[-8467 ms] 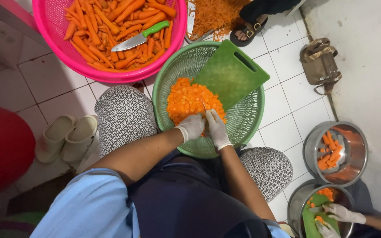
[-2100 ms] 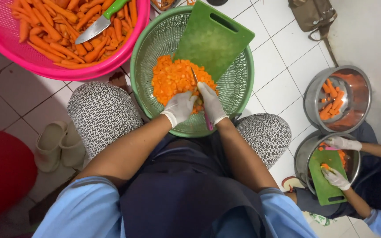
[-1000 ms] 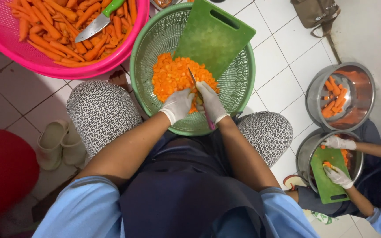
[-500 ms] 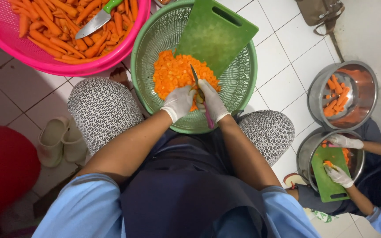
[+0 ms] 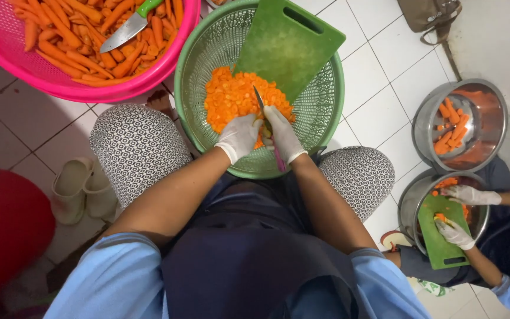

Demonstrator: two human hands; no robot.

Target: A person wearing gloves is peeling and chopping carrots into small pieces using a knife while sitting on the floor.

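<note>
A knife (image 5: pixel 265 121) is clamped in the right hand (image 5: pixel 283 134) at frame centre, above the basket (image 5: pixel 326 112). The left hand (image 5: pixel 238 136) is closed on a carrot piece (image 5: pixel 263 125) beside it. Open tile (image 5: pixel 379 88) is seen right of the basket's rim.

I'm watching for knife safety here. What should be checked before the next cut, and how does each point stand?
1. Right hand holds the knife: ok.
2. Left hand gloved: ok.
3. Left fingertips away from the blade: cannot tell, the hands are pressed together.
4. Green cutting board lying flat: not ok, it leans tilted in the green basket.
5. Chopped carrot contained in the basket: ok.
</note>
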